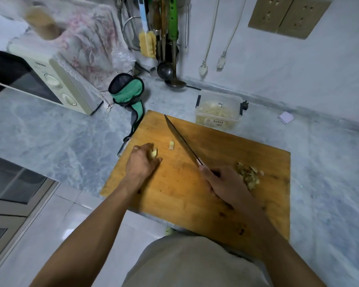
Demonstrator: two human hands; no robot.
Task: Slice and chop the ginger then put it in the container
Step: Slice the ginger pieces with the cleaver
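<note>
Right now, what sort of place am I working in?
Most likely a home kitchen: a wooden cutting board on a marble-patterned counter, a microwave oven at the left, and ladles hanging against the wall.

Single view, head-mounted, wide-angle. Camera sits above the person's torso and looks forward and steeply down onto a marble counter [60, 129]. The wooden cutting board [226, 162] fills mid-frame, close below the lens; both forearms enter from the bottom edge. The far wall with its sockets [288, 15] and hanging utensils [164, 27] closes the top. Straight lines bow toward the edges, as at the microwave [50, 79] on the left. No second view.
</note>
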